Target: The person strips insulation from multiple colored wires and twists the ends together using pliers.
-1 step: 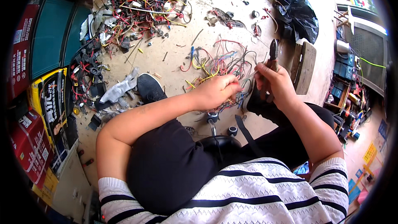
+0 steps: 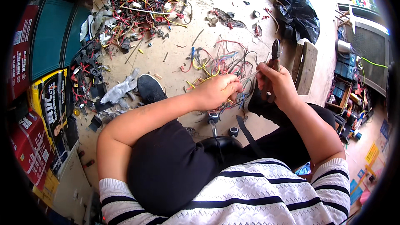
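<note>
Pliers [image 2: 275, 51] are gripped in the right hand [image 2: 273, 79], the fingers being wrapped about the handles and the head pointed away beyond them; whether the blades are parted cannot be told. A pale wire [image 2: 250, 76] is stretched across the gap between the two hands, its far part being held at the right thumb and forefinger. The left hand [image 2: 217, 92] is curled closed, and the near end of the wire seems to be pinched in its fingers, though the grip itself is partly hidden. Beyond and below the left fingers, a loose tangle [image 2: 221, 60] of red, yellow, blue and dark wires is spread on the floor [image 2: 177, 37]. A larger heap [image 2: 143, 6] of mixed wires is seen far off, ahead and to the left of both hands, and dark scraps [image 2: 89, 75] are piled well to the left of the left fingers, with a glove [image 2: 118, 91] lying nearer to them. From this, the work is judged to be partway through: one wire is being handled, scraps have already been cut or pulled loose, it would seem, and many wires beneath the fingers are left to be dealt with; whether the held wire has been cut cannot be made out
</note>
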Action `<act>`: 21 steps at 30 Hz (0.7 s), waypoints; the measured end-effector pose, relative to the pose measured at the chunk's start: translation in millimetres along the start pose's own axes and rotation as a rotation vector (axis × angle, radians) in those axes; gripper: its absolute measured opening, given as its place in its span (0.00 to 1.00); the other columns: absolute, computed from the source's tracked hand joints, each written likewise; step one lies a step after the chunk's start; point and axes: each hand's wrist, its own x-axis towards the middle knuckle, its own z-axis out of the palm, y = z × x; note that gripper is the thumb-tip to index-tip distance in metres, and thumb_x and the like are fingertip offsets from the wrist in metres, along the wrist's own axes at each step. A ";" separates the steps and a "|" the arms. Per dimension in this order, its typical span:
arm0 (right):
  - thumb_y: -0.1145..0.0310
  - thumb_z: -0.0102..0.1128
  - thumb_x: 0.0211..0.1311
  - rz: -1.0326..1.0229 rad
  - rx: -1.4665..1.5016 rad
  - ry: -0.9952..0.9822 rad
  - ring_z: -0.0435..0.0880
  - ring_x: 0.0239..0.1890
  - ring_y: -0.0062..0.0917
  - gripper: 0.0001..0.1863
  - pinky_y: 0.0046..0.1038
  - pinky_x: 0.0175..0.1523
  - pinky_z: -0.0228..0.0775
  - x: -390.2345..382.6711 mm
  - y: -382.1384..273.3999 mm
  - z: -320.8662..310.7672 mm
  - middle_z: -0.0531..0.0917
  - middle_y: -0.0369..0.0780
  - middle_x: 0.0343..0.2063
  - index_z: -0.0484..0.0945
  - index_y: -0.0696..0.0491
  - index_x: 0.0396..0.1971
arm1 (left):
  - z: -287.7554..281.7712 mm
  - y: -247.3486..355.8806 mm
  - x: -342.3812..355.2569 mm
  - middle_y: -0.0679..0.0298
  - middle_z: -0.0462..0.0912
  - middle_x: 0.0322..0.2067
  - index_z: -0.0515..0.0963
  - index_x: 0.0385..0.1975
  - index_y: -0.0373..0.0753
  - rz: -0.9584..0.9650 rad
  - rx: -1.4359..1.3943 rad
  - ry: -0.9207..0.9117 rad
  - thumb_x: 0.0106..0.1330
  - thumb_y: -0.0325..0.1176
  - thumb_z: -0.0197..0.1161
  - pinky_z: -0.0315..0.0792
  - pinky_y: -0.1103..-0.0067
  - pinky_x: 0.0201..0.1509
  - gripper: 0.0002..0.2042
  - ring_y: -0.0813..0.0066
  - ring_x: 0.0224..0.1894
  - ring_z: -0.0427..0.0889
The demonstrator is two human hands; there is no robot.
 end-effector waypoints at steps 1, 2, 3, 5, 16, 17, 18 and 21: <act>0.61 0.59 0.67 0.012 0.034 0.020 0.74 0.22 0.16 0.11 0.21 0.28 0.66 0.7 -0.4 -0.5 0.79 0.34 0.23 0.78 0.55 0.33 | -1.0 0.8 -0.9 0.70 0.75 0.24 0.75 0.39 0.36 0.000 -0.041 -0.019 0.74 0.42 0.50 0.68 0.82 0.31 0.14 0.83 0.25 0.72; 0.62 0.58 0.67 0.017 0.085 0.077 0.74 0.22 0.17 0.11 0.22 0.30 0.67 -1.7 -8.2 4.4 0.78 0.33 0.22 0.76 0.55 0.31 | -0.9 3.1 -2.4 0.70 0.75 0.23 0.75 0.37 0.38 0.007 -0.125 -0.040 0.75 0.41 0.48 0.67 0.84 0.30 0.14 0.85 0.24 0.70; 0.62 0.58 0.67 -0.011 0.124 0.118 0.74 0.22 0.17 0.11 0.22 0.30 0.67 1.9 -12.0 0.5 0.77 0.33 0.21 0.76 0.54 0.30 | -1.4 4.8 -4.7 0.70 0.74 0.23 0.75 0.37 0.38 0.021 -0.107 -0.080 0.75 0.41 0.48 0.67 0.84 0.30 0.14 0.85 0.24 0.70; 0.63 0.57 0.68 -0.069 0.204 0.207 0.73 0.22 0.18 0.11 0.22 0.30 0.67 14.4 -23.6 -24.9 0.77 0.32 0.21 0.74 0.54 0.28 | -3.6 8.0 -11.8 0.71 0.74 0.22 0.74 0.36 0.38 0.053 -0.070 -0.167 0.76 0.41 0.46 0.67 0.84 0.30 0.14 0.85 0.24 0.70; 0.53 0.57 0.67 0.287 -0.703 -0.224 0.71 0.16 0.14 0.17 0.20 0.15 0.55 -6.6 -18.7 -7.6 0.75 0.33 0.15 0.76 0.51 0.26 | -32.1 -54.8 -1.8 0.74 0.66 0.22 0.74 0.50 0.34 0.022 -0.011 0.251 0.76 0.39 0.44 0.62 0.85 0.29 0.16 0.88 0.24 0.63; 0.53 0.57 0.67 0.270 -0.723 -0.295 0.72 0.17 0.15 0.16 0.21 0.18 0.59 -8.7 -1.7 -13.6 0.77 0.33 0.17 0.77 0.51 0.28 | -38.8 -59.1 2.6 0.74 0.66 0.22 0.74 0.50 0.33 -0.008 0.070 0.288 0.76 0.38 0.45 0.63 0.85 0.29 0.16 0.88 0.24 0.64; 0.55 0.57 0.67 0.127 -0.938 -0.356 0.76 0.19 0.22 0.16 0.28 0.24 0.67 -10.9 7.5 -18.2 0.79 0.38 0.19 0.77 0.55 0.31 | -42.7 -63.6 4.7 0.66 0.76 0.24 0.74 0.50 0.32 -0.093 0.283 0.317 0.72 0.34 0.45 0.71 0.77 0.33 0.15 0.78 0.27 0.76; 0.59 0.57 0.64 -0.108 -1.119 -0.364 0.78 0.32 0.53 0.16 0.44 0.39 0.70 -29.3 -5.0 2.8 0.79 0.54 0.25 0.76 0.59 0.32 | -60.2 -108.4 3.4 0.53 0.83 0.31 0.75 0.48 0.33 -0.500 0.853 0.298 0.68 0.31 0.46 0.76 0.66 0.39 0.15 0.61 0.35 0.84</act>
